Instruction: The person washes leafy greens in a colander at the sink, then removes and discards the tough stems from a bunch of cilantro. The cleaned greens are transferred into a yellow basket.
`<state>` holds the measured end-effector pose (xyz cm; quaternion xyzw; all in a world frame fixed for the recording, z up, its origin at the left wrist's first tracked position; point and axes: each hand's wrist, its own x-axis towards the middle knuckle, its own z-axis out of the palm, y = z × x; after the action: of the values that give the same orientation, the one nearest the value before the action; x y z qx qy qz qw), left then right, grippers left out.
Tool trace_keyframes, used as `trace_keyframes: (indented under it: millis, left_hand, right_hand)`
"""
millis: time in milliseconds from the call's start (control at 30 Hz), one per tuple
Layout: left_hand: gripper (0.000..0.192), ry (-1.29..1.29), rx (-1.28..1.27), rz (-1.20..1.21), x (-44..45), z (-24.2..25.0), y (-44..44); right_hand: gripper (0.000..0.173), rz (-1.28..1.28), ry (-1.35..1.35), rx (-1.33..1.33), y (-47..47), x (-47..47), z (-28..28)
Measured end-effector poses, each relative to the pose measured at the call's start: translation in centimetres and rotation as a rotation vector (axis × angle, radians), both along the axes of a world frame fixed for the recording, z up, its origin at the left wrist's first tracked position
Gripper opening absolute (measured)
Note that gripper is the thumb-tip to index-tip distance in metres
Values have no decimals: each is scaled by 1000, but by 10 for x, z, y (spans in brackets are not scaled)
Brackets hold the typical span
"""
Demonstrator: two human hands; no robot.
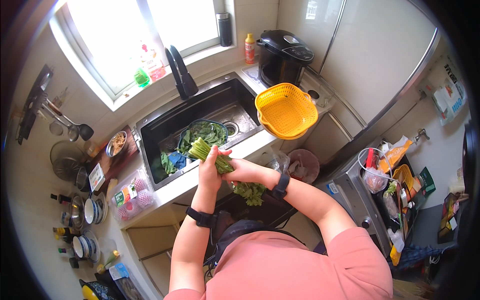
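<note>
A bunch of leafy greens is held at the front edge of the sink, its pale cut stems pointing toward the basin and its leaves hanging down behind my wrists. My left hand wraps the bunch from the left, thumb up along the stems. From the other side my right hand grips it lower, close to the leaves. Just beyond the stems, a dark blue-rimmed basket in the sink holds loose green leaves. Beside it lie a blue cloth-like item and more leaves.
A black faucet rises behind the sink. Yellow plastic baskets sit on the right counter edge, near a black electric water boiler. Packaged fruit and a bowl of food stand left. A waste bin is below right.
</note>
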<state>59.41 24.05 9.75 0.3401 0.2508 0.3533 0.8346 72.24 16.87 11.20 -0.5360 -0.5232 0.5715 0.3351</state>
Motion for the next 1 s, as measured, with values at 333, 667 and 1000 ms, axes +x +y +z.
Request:
trace_keyframes:
  millis: [333, 667, 1000]
  left_hand:
    - [27, -155, -141, 91, 45, -11, -6]
    - [16, -175, -147, 145, -38, -23, 17]
    - [20, 205, -53, 196, -116, -4, 85]
  right_hand:
    - [33, -56, 104, 36, -26, 27, -21]
    - [21, 61, 165, -76, 18, -32, -34]
    - [49, 311, -38, 179, 91, -68, -18]
